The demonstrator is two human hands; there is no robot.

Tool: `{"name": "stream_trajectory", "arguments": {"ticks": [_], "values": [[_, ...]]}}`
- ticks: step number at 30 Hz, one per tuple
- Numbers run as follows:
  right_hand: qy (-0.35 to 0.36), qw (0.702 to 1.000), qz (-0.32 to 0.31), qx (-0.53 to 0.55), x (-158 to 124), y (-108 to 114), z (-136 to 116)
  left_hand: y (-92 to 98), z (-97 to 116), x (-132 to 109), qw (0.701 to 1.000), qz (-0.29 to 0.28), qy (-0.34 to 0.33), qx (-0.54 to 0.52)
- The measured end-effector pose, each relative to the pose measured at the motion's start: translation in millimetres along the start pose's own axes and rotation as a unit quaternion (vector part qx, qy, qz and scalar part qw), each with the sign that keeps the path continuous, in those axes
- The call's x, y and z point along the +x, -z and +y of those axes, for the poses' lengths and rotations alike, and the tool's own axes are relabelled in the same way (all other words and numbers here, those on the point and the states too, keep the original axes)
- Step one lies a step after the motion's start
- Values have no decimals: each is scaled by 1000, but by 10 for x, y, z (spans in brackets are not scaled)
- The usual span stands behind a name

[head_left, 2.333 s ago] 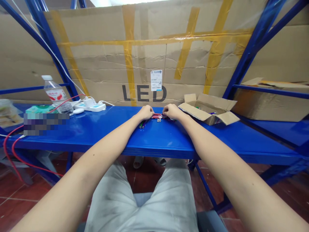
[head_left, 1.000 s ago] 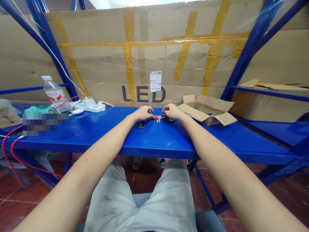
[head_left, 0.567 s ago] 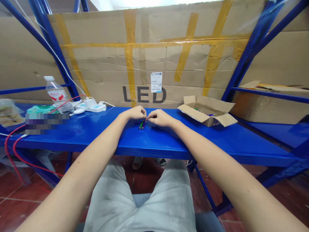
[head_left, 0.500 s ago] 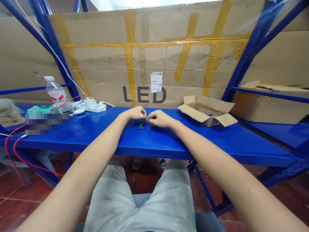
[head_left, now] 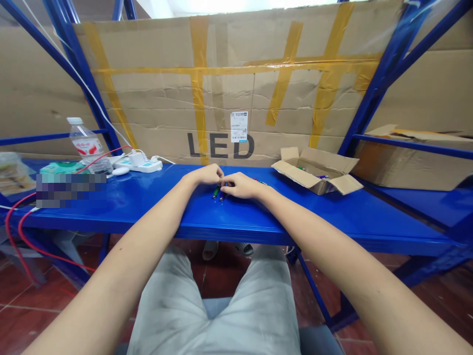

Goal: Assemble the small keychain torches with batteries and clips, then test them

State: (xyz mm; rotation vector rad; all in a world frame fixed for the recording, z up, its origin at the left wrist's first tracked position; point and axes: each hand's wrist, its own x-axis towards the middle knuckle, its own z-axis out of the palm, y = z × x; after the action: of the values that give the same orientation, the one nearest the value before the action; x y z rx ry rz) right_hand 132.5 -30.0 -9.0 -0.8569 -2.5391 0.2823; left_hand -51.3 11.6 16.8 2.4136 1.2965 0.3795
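My left hand (head_left: 210, 174) rests on the blue tabletop with its fingers curled and pressed together. Just below its fingertips lies a slim green pen-like stick (head_left: 216, 193) with a shiny end; whether the fingers grip anything is hidden. Beside it, almost touching the left fingertips, my right hand (head_left: 240, 186) is bent palm down. A slim purple pen-like stick (head_left: 221, 197) with a shiny end sticks out from under its thumb and fingers. The upper parts of both sticks are covered by the hands. Behind the right wrist, small coloured pieces (head_left: 261, 183) lie partly hidden.
An open cardboard box (head_left: 314, 170) with a few small coloured items stands to the right. At the left are a plastic bottle (head_left: 86, 145), a white power strip (head_left: 142, 163) and red cables (head_left: 22, 217). A large taped cardboard sheet (head_left: 166, 98) rises behind the table (head_left: 236, 222).
My right hand has shifted slightly toward me and flattened, its thumb now over the purple stick. The two sticks lie slightly farther apart. Coloured pieces behind the right wrist have come into view.
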Motion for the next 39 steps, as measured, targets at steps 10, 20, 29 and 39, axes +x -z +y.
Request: {"name": "stream_trajectory", "arguments": {"ticks": [10,20,29,39], "values": [[-66,968,-233,71,-81,387,-99,-30,42,17,999,-30,-35,-15],[-178,974,70,121,-282,779,569,-332,343,80,984,83,-156,-23],[-172,980,97,-4,-309,664,534,-440,334,136,982,102,-155,36],[-193,977,91,-12,-357,696,471,-443,339,94,988,79,-124,52]]}}
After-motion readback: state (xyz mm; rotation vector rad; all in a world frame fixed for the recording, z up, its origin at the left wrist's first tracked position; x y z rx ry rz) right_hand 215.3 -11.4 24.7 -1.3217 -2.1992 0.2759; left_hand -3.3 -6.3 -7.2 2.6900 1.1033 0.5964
